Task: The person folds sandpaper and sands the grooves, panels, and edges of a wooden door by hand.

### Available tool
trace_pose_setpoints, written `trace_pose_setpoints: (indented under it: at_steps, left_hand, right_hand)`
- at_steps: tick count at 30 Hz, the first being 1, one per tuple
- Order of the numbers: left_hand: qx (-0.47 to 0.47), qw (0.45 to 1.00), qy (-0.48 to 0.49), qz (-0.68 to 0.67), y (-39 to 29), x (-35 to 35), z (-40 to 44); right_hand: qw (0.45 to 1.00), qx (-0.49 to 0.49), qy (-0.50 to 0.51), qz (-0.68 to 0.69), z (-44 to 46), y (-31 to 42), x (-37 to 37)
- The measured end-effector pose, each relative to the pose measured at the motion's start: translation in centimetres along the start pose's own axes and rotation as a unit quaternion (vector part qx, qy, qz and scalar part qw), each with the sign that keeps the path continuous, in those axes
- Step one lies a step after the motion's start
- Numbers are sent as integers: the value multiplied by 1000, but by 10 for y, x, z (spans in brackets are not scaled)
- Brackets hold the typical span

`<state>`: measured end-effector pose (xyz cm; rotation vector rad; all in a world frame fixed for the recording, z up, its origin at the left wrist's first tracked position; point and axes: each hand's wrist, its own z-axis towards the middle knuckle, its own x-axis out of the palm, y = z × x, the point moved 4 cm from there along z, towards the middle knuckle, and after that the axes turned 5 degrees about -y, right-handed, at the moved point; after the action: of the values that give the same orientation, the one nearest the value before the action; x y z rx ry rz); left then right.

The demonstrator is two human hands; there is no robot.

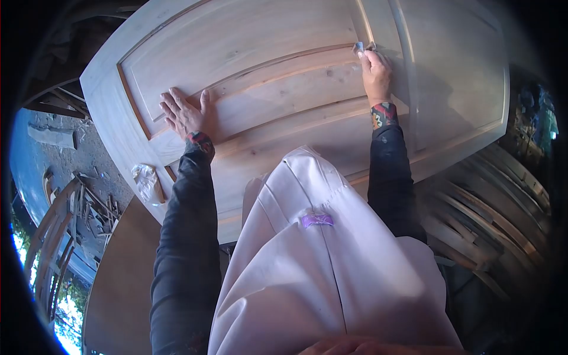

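A pale wooden panel door (272,97) lies flat in front of me, with raised panels and moulded grooves. My left hand (184,112) rests on its left panel, fingers spread and holding nothing. Up at the inner corner of a panel frame, my right hand (377,74) pinches a small folded piece of sandpaper (358,47) against the moulding. Its edges stick out past the fingertips; the rest is hidden by the fingers.
A crumpled clear plastic bag (148,183) lies on the door's lower left edge. Curved wooden strips (491,207) are stacked at the right. Wood scraps (97,207) litter the ground at left, beside a brown board (121,284). Pale cloth (325,266) covers my lap.
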<state>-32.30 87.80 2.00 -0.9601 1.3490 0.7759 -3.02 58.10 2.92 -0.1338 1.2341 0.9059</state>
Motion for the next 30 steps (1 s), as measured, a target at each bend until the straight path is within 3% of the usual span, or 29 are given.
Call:
trace_pose_setpoints:
  at_steps: [3,7,10,13,15,19,21,23,25,28,30]
  left_hand:
    - [3,1000,4,1,-2,0,-4]
    - [11,1000,-2,9,-1,1,-2]
    - [15,1000,-2,3,-1,0,-1]
    - [15,1000,-7,4,-1,1,-2]
    - [15,1000,2,-2,-1,1,-1]
    - [20,1000,-6,-11,-5,-3,-3]
    - [19,1000,-7,-12,-6,-3,-1]
    - [18,1000,-7,-11,-1,-1,-3]
    - [23,1000,-13,-13,-1,1,-3]
    - [24,1000,-1,12,-4,-3,-2]
    - [26,1000,-9,10,-4,-4,-3]
  right_hand:
    - [998,30,17,-45,3,30,4]
    - [986,-112,14,124,-16,90,11]
    - [1000,-15,3,-1,0,-1,4]
    - [994,87,1,-72,0,25,6]
    - [999,-12,19,30,-10,93,22]
    - [993,-89,51,57,-11,99,20]
    - [1000,-28,-4,-9,-1,25,10]
    - [994,94,49,25,6,-3,4]
    - [999,13,-6,-43,0,45,12]
    - [991,-83,45,90,-30,155,48]
    - [991,-95,39,85,-27,143,42]
